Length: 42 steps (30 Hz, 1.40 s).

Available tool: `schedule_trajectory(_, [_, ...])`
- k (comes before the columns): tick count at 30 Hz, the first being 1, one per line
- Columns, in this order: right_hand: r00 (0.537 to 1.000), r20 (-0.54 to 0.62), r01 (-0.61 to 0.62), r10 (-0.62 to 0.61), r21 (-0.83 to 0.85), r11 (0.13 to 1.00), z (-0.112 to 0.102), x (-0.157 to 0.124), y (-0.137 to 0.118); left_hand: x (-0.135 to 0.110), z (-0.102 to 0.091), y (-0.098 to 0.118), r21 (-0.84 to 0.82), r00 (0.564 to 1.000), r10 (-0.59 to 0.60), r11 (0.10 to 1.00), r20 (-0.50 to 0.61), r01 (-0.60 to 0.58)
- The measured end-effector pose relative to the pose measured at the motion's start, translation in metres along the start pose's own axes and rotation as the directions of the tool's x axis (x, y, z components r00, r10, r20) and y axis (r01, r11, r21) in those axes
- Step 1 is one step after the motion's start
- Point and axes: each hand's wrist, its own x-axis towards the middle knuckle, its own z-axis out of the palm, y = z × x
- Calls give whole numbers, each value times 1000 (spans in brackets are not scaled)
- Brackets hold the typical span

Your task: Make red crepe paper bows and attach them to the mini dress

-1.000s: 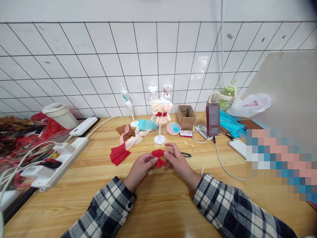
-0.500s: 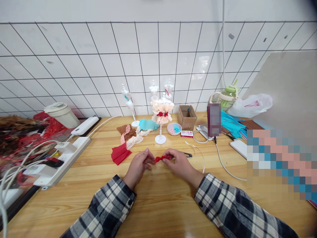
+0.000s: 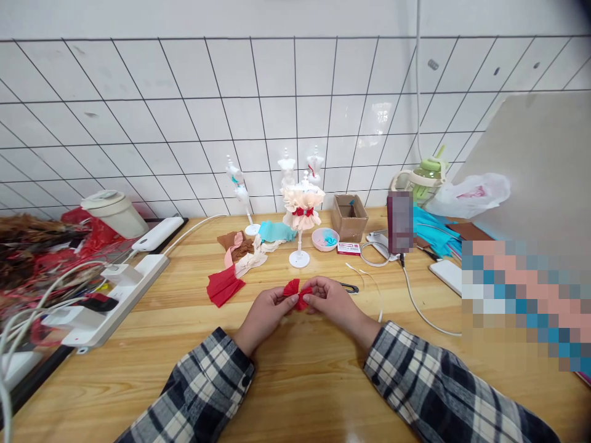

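A small red crepe-like bow [image 3: 292, 287] is pinched between both hands just above the wooden table. My left hand [image 3: 269, 311] grips its left side with thumb and fingers, while my right hand [image 3: 333, 303] pinches the right side. The bow's upper left part fans out; the rest is partly hidden by fingers. Behind it stands a miniature dress form [image 3: 303, 203] on a white stand, wearing a ruffled peach dress with a red bow at the waist. A pleated red piece [image 3: 225, 286] lies to the left of my left hand.
Brown, cream and turquoise scraps [image 3: 277, 232] lie behind the hands. A pink dish [image 3: 325, 240], a cardboard box [image 3: 349, 218] and black-handled snips [image 3: 349, 288] are at the right. More white dress forms [image 3: 240, 187] stand by the wall. A power strip [image 3: 124, 295] runs along the left.
My left hand has moved right and taken hold of the bow's left side. The red bow has gone from a narrow twist to a fanned-out shape. My right hand stays nearly in place.
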Motion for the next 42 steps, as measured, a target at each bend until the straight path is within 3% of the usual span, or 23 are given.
schedule_trajectory(6, [998,-12,54,-56,-157,986,3,-3,-2,0,2,0,-35,1000,8,999,15,-8])
schedule_trajectory(14, [998,-48,-32,32,-7,999,0,0,1,2,2,-2,-50,997,-71,996,3,71])
schedule_trajectory(17, [999,-1,-49,49,42,998,-3,0,2,1,2,1,-94,996,-88,992,-2,87])
schedule_trajectory(20, [987,-99,110,-126,-149,983,-8,-2,-1,0,1,3,-156,997,-76,985,23,78])
schedule_trajectory(22, [919,-128,296,-373,-400,867,-11,-4,-4,-3,-1,4,-188,995,-82,978,55,91])
schedule_trajectory(24, [838,23,460,-546,-569,682,-12,-7,-7,-5,-3,4,-214,991,-90,971,99,109])
schedule_trajectory(27, [774,247,592,-582,-608,529,-8,-11,-7,-9,-7,6,-253,981,-71,961,180,116])
schedule_trajectory(31, [789,227,592,-571,-530,607,0,-11,-7,-12,-11,13,-227,958,-84,962,276,150])
schedule_trajectory(34, [807,177,578,-563,-433,692,0,-12,-10,-13,-11,12,-135,954,-90,982,286,133])
schedule_trajectory(36, [830,106,544,-548,-377,750,-4,-15,-11,-9,-11,9,-90,979,-47,994,199,66])
schedule_trajectory(38, [869,5,467,-495,-337,817,-9,-20,-8,-1,-11,6,-78,1000,-24,997,-9,24])
schedule_trajectory(40, [908,-82,364,-411,-329,871,-16,-25,0,15,-10,8,5,981,18,1000,-195,-17])
schedule_trajectory(42, [933,-103,299,-345,-313,902,-21,-29,9,38,-8,14,70,962,93,995,-255,-78])
